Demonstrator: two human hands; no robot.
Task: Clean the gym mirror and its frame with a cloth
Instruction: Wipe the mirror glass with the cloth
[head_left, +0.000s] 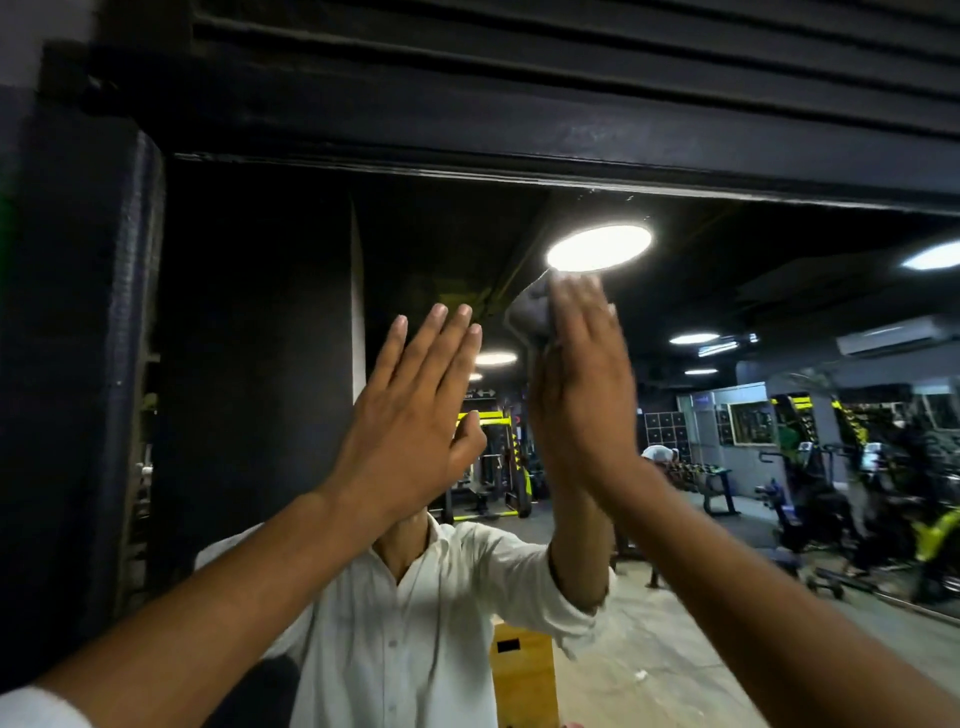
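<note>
Right hand (576, 395) flat, pressing dark grey cloth (530, 314) on large black-framed gym mirror (779, 312); left hand (410, 410) splayed, empty, likely smudging glass.

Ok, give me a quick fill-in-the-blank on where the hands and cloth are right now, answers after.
1. The cloth is pressed to the mirror under the ____ hand.
2. The left hand lies flat with its fingers ____.
3. The cloth sits just below the reflection of a round ceiling ____.
4. The frame's top edge runs ____ both hands.

Missing words: right; spread open; light; above
</note>
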